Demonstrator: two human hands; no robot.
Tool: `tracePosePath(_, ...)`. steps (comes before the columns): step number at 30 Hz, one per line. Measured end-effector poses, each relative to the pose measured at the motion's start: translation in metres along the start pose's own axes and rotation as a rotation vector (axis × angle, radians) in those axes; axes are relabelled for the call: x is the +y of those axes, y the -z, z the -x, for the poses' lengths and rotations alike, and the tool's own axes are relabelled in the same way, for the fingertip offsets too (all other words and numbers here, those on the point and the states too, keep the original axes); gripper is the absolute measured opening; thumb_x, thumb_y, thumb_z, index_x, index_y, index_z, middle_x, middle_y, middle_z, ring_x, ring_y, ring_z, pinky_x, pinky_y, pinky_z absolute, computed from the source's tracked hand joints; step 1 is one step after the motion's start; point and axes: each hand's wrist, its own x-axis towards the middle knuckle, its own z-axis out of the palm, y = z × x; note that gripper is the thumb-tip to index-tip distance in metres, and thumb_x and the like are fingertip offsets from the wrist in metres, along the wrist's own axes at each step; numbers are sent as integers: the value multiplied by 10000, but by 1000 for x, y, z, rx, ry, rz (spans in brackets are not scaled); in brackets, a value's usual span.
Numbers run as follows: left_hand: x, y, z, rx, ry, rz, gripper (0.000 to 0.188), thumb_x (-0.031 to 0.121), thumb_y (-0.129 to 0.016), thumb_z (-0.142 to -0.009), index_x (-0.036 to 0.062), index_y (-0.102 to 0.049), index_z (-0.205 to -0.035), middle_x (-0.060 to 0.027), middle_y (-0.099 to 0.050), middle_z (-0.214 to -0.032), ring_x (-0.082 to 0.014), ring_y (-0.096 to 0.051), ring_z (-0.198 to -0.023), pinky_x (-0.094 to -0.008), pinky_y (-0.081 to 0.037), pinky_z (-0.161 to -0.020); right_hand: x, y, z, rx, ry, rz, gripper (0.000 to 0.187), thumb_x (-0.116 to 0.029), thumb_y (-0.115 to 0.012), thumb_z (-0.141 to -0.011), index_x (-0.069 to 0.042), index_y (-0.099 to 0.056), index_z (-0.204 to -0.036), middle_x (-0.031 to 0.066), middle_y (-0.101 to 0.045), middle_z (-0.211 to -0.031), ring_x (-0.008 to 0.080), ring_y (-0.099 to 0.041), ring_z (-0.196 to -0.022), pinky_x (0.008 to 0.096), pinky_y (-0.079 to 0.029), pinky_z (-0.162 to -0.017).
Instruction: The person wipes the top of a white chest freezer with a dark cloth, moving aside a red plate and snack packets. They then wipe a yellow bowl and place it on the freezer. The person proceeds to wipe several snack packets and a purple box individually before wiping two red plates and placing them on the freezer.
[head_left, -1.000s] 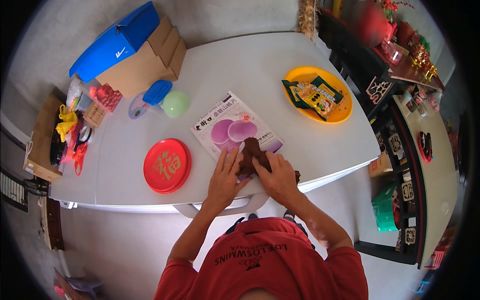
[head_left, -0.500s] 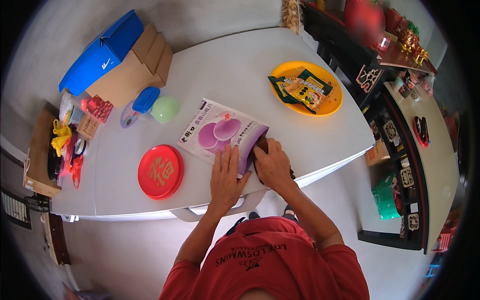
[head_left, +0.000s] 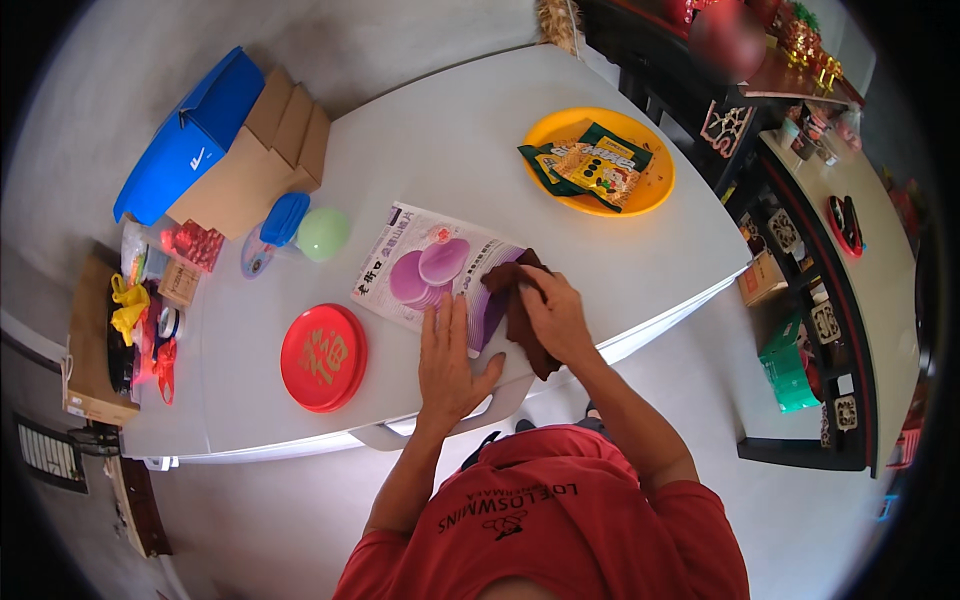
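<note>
A purple and white snack bag [head_left: 425, 262] lies flat on the grey-white table [head_left: 420, 165], tilted, its purple end toward me. My left hand [head_left: 447, 362] rests on the bag's near edge, fingers stretched out and thumb apart, with nothing gripped. In my right hand [head_left: 556, 316] is a dark brown cloth [head_left: 508, 276]. The cloth is bunched under the fingers, covering part of the bag's purple end, and a corner hangs toward the table's near edge. Left of the bag sits a round red lid or box [head_left: 322, 357] with a gold character.
A yellow plate [head_left: 655, 190] with green and yellow snack packets stands at the far right. Toward the left are a pale green balloon [head_left: 323, 235], a blue-lidded container [head_left: 287, 218], cardboard boxes under a blue box [head_left: 190, 150], and an open carton [head_left: 92, 345] of odds and ends.
The brown cloth has come up over the bag's purple end and shows much more. My right hand has shifted slightly right; the left stays on the bag. The whole view has turned a little.
</note>
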Motion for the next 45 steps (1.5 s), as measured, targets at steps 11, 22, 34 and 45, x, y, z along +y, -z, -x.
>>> tracePosePath(11,-9,-6,2,6,-79,-27,981,319,-767,-636,-34,-310,-1429,-271,-300,-1468,-492,-263,-1347,-516,-244,-1117,-25,3,36,-426,240,417,215,-151,-610,-764,-127,-694,-960,135,-518,-1003,314,-568,-966,452,-516,-727)
tracePosePath(22,0,2,3,-38,-44,8,1117,402,-818,-582,-35,-263,-1448,-261,-270,-1489,-468,-248,-1365,-511,-242,-1120,2,7,11,-148,66,209,285,-127,-563,-815,-85,-632,-1088,180,-563,-1006,362,-577,-924,393,-496,-790)
tracePosePath(34,-2,5,7,-15,-47,32,993,443,-774,-664,16,-323,-1439,-205,-315,-1487,-452,-277,-1355,-523,-266,-1078,-60,47,5,-336,315,275,344,-79,-597,-750,-120,-638,-1089,143,-565,-1069,335,-592,-965,388,-509,-799)
tracePosePath(45,3,8,6,-38,-20,0,646,255,-660,-804,54,-432,-1375,-148,-354,-1482,-395,-305,-1358,-504,-268,-1076,-5,22,-46,-177,149,770,261,-236,-639,-792,-143,-680,-1032,121,-550,-1037,317,-581,-970,429,-514,-772)
